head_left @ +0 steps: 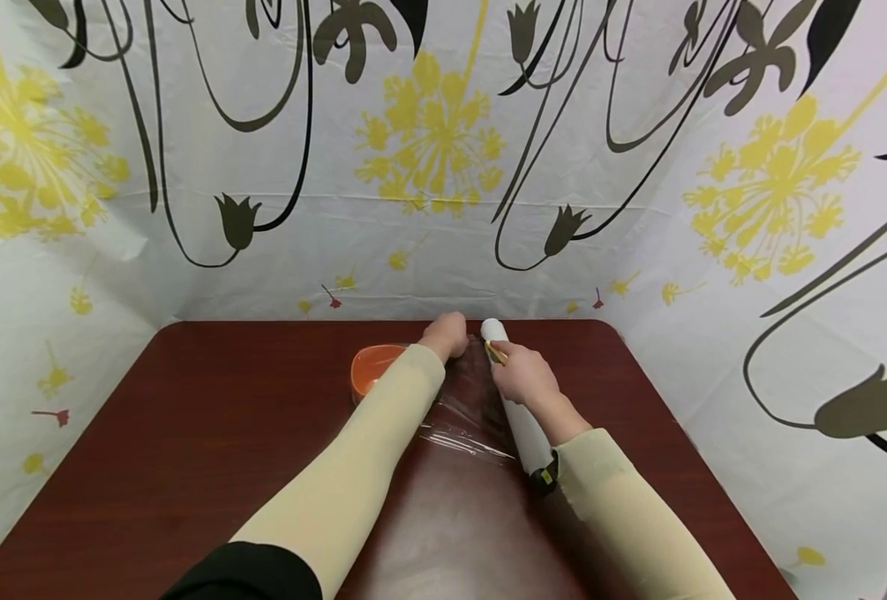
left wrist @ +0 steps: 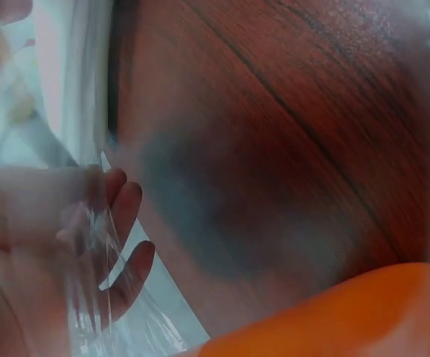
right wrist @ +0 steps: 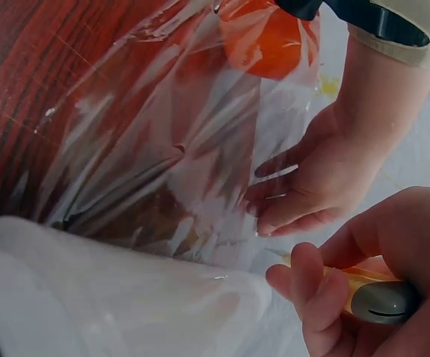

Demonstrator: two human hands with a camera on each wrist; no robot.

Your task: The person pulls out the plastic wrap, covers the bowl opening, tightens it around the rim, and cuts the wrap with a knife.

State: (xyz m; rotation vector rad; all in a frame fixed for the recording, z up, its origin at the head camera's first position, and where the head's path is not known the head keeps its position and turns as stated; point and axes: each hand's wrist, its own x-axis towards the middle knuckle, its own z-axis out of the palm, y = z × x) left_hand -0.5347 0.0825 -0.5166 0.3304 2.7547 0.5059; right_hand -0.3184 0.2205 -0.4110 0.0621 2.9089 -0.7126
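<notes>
At the table's far side, my left hand pinches the edge of a sheet of clear plastic wrap. Its thumb and fingers meet at the film's border in the right wrist view. The sheet runs from a thick white roll toward an orange bowl, which my left arm partly hides. Over the roll's far end, my right hand grips a yellow utility knife with a grey end. Its blade points at the film beside the roll, close to my left fingertips.
The dark red wooden table has its far edge against a patterned white curtain, which also hangs on both sides. A black strap with a small device sits at my right wrist, near the roll's near end.
</notes>
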